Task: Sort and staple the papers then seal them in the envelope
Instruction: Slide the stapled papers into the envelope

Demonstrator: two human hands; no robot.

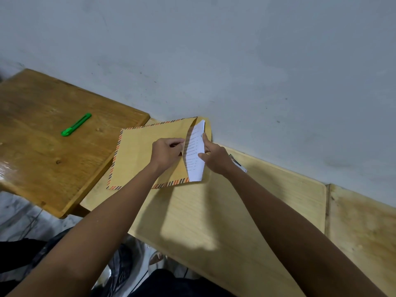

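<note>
Now right hand (pixel 215 156) holds papers (pixel 195 155) at envelope (pixel 145 155) mouth.

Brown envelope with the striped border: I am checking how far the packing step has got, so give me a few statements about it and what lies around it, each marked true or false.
1. The white printed papers sit partly inside the mouth of the brown envelope with the striped border. True.
2. The right hand holds the papers. True.
3. The left hand rests flat on the darker wooden table. False: its grip is at the edge of the envelope's opening.
4. The green utility knife lies on top of the envelope. False: it lies apart on the darker table.
5. The envelope is sealed. False: its mouth is open.
</note>
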